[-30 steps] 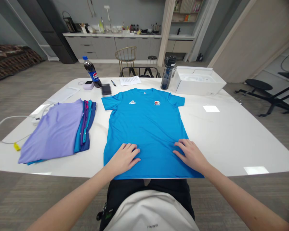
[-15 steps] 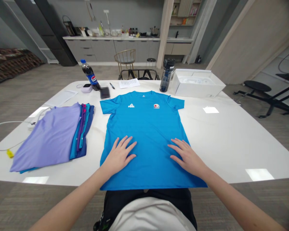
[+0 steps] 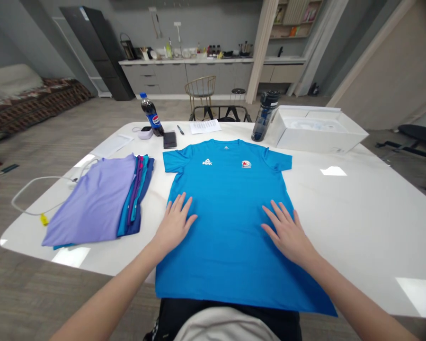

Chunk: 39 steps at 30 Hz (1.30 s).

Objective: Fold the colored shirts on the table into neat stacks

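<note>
Your left hand (image 3: 173, 223) and right hand (image 3: 287, 236) are palm-down, fingers splayed, over the two sides of the shirt (image 3: 230, 227), which lies spread beneath and between them, clothes stack (image 3: 95, 203) left of your left, box (image 3: 314, 139) beyond your right.

Left hand (image 3: 172, 227): bare, with slender fingers
Right hand (image 3: 287, 234): bare, slender-fingered like the left
Forearms (image 3: 117, 284): bare and smooth as far as they show, tapering to narrow wrists
Top (image 3: 227, 327): off-white, soft-looking cloth, lightly creased, rounded over the waist
Trousers (image 3: 182, 309): black, plain, on both thighs
Left hip: a small black-and-white patterned piece (image 3: 155, 327), too small to identify
</note>
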Each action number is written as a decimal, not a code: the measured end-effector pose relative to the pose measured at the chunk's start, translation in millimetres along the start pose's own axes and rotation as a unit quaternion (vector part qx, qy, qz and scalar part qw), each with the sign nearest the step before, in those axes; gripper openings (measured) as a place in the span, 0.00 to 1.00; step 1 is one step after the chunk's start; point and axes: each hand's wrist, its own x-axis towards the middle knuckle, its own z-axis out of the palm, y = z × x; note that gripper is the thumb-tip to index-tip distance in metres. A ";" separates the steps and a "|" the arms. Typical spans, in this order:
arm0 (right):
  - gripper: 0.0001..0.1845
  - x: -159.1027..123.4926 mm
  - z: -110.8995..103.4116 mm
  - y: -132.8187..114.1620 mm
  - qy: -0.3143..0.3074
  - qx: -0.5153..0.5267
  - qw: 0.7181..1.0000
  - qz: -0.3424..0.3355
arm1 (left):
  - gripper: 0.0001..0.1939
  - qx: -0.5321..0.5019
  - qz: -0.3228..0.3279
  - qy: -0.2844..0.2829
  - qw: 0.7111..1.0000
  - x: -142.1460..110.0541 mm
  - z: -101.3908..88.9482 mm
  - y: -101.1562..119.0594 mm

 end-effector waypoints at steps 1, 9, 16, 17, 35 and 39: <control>0.34 25.9 -0.4 -5.8 -0.012 0.005 1.000 -0.007 | 0.33 -0.002 0.010 -0.007 1.000 24.3 3.0 -2.4; 0.39 129.5 27.4 8.4 -0.035 -0.001 0.987 0.159 | 0.41 0.050 -0.157 -0.032 0.986 108.1 38.0 -25.8; 0.39 176.2 21.8 42.6 0.044 0.009 0.990 0.137 | 0.37 0.053 -0.084 0.041 0.994 165.6 37.5 -51.2; 0.38 192.2 17.5 49.7 0.056 0.013 0.988 0.145 | 0.37 0.037 -0.082 0.041 0.995 184.6 37.4 -58.3; 0.46 240.1 3.2 142.6 0.010 -0.029 0.951 0.307 | 0.44 0.059 -0.207 0.026 0.976 249.8 57.0 -108.5; 0.43 270.4 6.6 124.1 -0.044 0.045 0.980 0.186 | 0.40 0.028 -0.124 -0.060 0.990 268.3 60.9 -98.3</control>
